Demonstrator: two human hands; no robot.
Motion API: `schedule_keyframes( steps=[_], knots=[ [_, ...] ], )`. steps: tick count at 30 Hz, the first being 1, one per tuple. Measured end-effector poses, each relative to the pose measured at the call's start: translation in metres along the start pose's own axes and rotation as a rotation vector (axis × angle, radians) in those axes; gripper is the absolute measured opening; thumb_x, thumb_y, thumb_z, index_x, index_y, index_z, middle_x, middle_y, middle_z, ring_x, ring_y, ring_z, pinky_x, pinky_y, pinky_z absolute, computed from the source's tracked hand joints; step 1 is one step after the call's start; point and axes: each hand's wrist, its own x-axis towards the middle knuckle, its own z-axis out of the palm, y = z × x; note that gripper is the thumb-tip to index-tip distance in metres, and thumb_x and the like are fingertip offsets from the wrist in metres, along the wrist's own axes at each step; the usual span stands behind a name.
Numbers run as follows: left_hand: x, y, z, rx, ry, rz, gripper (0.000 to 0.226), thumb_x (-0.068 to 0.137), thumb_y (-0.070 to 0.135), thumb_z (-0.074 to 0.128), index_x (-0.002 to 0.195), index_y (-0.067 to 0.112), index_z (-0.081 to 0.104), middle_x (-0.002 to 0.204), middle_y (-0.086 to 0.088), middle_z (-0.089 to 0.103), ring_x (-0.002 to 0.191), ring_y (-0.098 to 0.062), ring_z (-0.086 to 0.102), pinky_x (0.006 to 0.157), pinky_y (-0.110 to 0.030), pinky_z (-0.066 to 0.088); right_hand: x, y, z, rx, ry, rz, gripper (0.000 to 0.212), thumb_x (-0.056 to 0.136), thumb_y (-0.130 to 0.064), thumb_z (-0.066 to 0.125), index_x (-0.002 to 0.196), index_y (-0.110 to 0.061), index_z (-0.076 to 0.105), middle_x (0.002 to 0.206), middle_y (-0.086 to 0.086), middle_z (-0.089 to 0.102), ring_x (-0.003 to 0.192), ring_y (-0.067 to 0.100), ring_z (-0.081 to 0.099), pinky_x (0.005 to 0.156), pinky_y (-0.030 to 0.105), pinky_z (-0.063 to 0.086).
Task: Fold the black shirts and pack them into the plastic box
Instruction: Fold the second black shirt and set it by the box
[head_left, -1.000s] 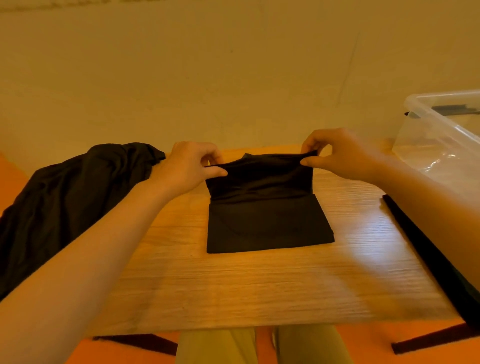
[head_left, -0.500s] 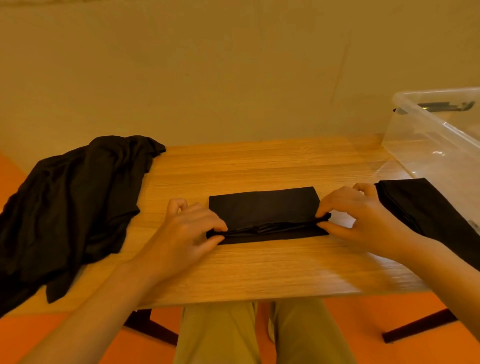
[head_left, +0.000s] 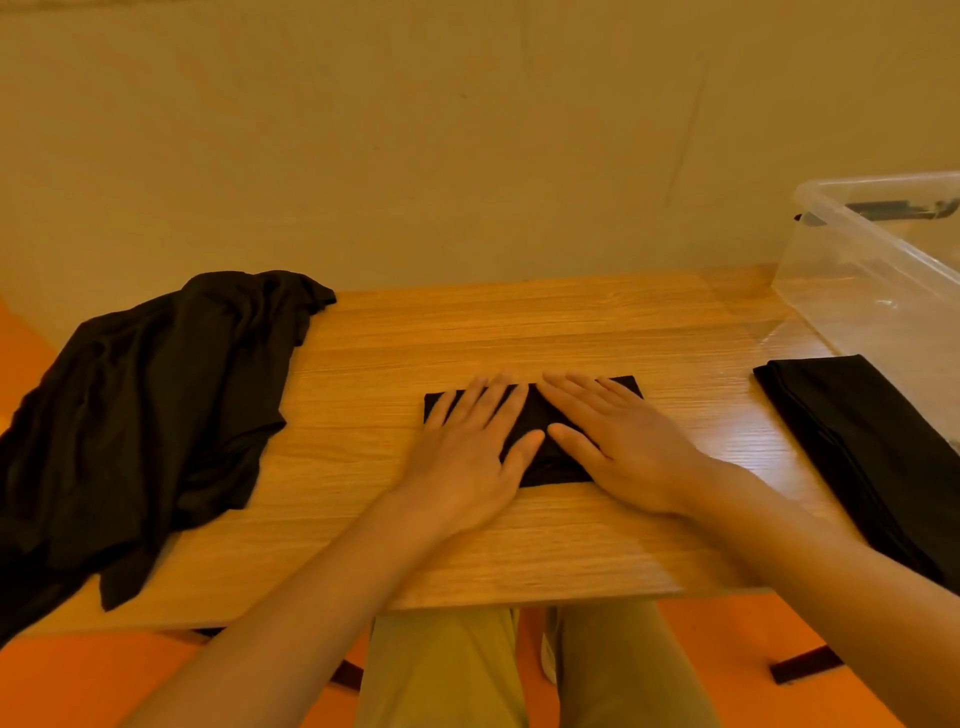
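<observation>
Now that the last fold has dropped, left hand (head_left: 470, 447) and right hand (head_left: 618, 441) press flat, fingers straight, on the folded shirt (head_left: 545, 457) at table centre. Plastic box (head_left: 883, 291) at 2 o'clock: packing next.

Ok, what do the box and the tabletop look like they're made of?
The box looks like clear, glossy plastic: the table shows through its wall, and its rim catches highlights. The tabletop looks like wood or wood-look laminate: straight grain lines and a slight sheen. I can't tell which.
</observation>
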Motion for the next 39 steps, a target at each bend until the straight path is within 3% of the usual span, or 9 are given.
schedule_keyframes(
  steps=[5,9,12,15,17,19,23,28,39],
  knots=[
    [-0.003,-0.017,0.002,0.074,-0.022,0.056,0.077,0.087,0.075,0.005,0.151,0.036,-0.01,0.158,0.013,-0.019,0.144,-0.005,-0.021,0.12,-0.035,-0.01,-0.021,0.013,0.0,-0.013,0.0,0.088,0.086,0.075,-0.077,-0.005,0.15,-0.034,-0.005,0.156,-0.017,-0.009,0.141,-0.002,-0.017,0.118,0.026,-0.009],
    [-0.007,-0.035,-0.007,0.057,0.007,0.347,0.079,0.084,0.077,0.002,0.152,0.037,0.003,0.16,0.014,-0.006,0.145,-0.001,-0.015,0.121,-0.032,-0.007,-0.03,0.015,-0.005,-0.084,0.033,0.043,0.078,0.083,-0.071,-0.004,0.151,-0.031,-0.001,0.158,-0.012,-0.008,0.142,0.001,-0.019,0.116,0.024,-0.012],
    [-0.005,-0.049,-0.013,0.186,0.107,0.578,0.059,0.096,0.057,0.024,0.149,0.031,0.029,0.158,0.006,0.022,0.147,-0.01,0.013,0.12,-0.032,0.008,-0.034,0.014,-0.007,-0.099,0.045,-0.143,0.059,0.096,-0.057,0.006,0.15,-0.035,0.012,0.158,-0.013,0.002,0.145,0.002,-0.008,0.119,0.028,-0.005],
    [0.006,-0.057,-0.017,0.266,0.181,0.619,0.049,0.097,0.042,0.034,0.141,0.025,0.045,0.147,0.0,0.044,0.138,-0.016,0.037,0.112,-0.037,0.029,-0.035,0.012,-0.007,-0.082,0.0,-0.174,0.06,0.094,-0.06,-0.001,0.148,-0.039,0.013,0.156,-0.015,0.007,0.144,0.001,-0.001,0.115,0.024,-0.001],
    [0.02,-0.053,-0.02,0.265,0.173,0.532,0.045,0.1,0.033,0.038,0.144,0.028,0.04,0.15,0.001,0.04,0.14,-0.016,0.035,0.113,-0.034,0.024,-0.031,0.012,-0.006,-0.112,0.032,-0.092,0.066,0.09,-0.061,-0.005,0.149,-0.037,0.013,0.156,-0.013,0.008,0.143,0.003,0.002,0.112,0.022,-0.002],
    [0.041,-0.045,-0.021,0.229,0.129,0.396,0.047,0.103,0.029,0.037,0.149,0.031,0.027,0.157,0.005,0.025,0.145,-0.012,0.021,0.117,-0.029,0.011,-0.025,0.011,-0.007,-0.148,0.092,0.005,0.07,0.089,-0.058,-0.007,0.15,-0.032,0.017,0.158,-0.008,0.014,0.145,0.009,0.009,0.114,0.026,0.006],
    [0.089,-0.018,-0.026,0.035,0.063,0.315,0.047,0.103,0.024,0.037,0.149,0.03,0.03,0.158,0.007,0.022,0.146,-0.008,0.014,0.12,-0.029,0.006,-0.008,0.016,-0.012,-0.23,0.103,0.237,0.053,0.103,-0.043,0.014,0.152,-0.024,0.012,0.16,0.0,0.01,0.147,0.018,0.01,0.117,0.036,0.015],
    [0.144,0.016,-0.026,-0.025,-0.035,0.267,0.047,0.104,0.042,0.024,0.149,0.029,0.031,0.159,0.006,0.021,0.147,-0.009,0.013,0.12,-0.032,0.006,0.006,0.041,-0.018,-0.273,0.1,0.43,0.052,0.104,-0.039,0.018,0.152,-0.022,0.013,0.16,0.002,0.012,0.147,0.02,0.013,0.115,0.039,0.02],
    [0.249,0.064,-0.021,0.106,-0.072,0.477,0.051,0.105,0.039,0.024,0.153,0.024,0.017,0.162,0.001,0.009,0.148,-0.014,0.003,0.118,-0.028,0.003,0.028,0.102,-0.045,-0.172,0.035,0.691,0.055,0.104,-0.041,0.02,0.153,-0.017,0.011,0.16,0.006,0.008,0.147,0.025,0.01,0.117,0.041,0.018]
  ],
)
